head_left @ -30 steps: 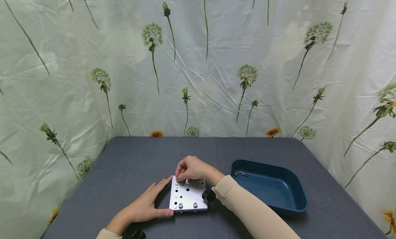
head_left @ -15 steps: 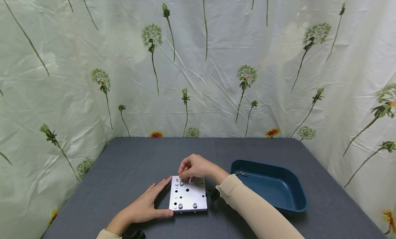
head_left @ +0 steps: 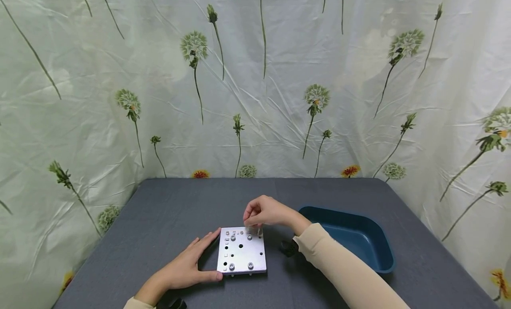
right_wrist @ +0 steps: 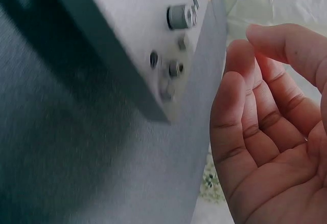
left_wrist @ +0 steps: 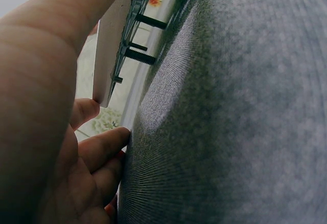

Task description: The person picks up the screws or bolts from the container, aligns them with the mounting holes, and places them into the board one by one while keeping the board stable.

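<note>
A square silver metal plate (head_left: 241, 255) with holes and several socket head screws lies on the table, raised on screw ends that stick out below it. My left hand (head_left: 181, 267) spreads along its left side. The thumb touches the front left corner and the index fingertip the back left corner. Just behind the plate's back right part is my right hand (head_left: 267, 211), its fingers loosely bent. In the right wrist view nothing shows between its fingertips (right_wrist: 230, 88), which are apart from the plate and the socket head screw (right_wrist: 181, 17) on it.
A dark blue plastic tray (head_left: 389, 251) stands on the right of the grey table (head_left: 191, 198), partly behind the right sleeve (head_left: 343, 264). A flowered curtain (head_left: 255, 91) hangs behind the table.
My right hand has moved right and away from the back left screw, leaving the plate's back row of screws in sight. The left hand keeps its place.
</note>
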### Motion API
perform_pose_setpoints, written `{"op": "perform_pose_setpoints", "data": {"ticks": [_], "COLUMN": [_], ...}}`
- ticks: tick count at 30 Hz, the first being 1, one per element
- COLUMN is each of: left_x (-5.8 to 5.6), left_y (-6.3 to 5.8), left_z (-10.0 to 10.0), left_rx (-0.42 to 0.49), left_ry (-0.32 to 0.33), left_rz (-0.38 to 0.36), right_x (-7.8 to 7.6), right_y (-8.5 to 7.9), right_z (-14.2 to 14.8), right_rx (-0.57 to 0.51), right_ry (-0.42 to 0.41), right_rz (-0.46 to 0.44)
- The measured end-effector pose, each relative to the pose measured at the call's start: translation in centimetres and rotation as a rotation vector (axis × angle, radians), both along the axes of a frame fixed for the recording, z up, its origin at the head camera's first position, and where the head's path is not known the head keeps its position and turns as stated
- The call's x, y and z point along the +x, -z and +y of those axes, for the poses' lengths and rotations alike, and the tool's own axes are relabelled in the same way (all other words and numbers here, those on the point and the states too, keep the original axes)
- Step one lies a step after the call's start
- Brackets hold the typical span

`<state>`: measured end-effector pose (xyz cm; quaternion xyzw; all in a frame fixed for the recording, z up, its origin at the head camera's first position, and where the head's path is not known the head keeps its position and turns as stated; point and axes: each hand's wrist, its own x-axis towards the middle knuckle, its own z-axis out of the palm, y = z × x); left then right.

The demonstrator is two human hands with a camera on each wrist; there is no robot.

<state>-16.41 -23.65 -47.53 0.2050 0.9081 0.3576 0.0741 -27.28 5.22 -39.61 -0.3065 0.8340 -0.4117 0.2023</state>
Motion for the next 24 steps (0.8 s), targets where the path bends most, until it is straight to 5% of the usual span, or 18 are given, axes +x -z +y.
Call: {"op": "perform_pose_setpoints", "data": {"ticks": [24], "left_x": [0.0], "left_y": [0.0], "left_z": [0.0], "left_rx": [-0.011], "left_ry": [-0.012], "left_rz": [0.003], "right_x": [-0.1], "right_y": [-2.0], "right_z": [5.7], "right_rx": [-0.007], "right_ry": [0.047], "right_rz": [-0.027]}}
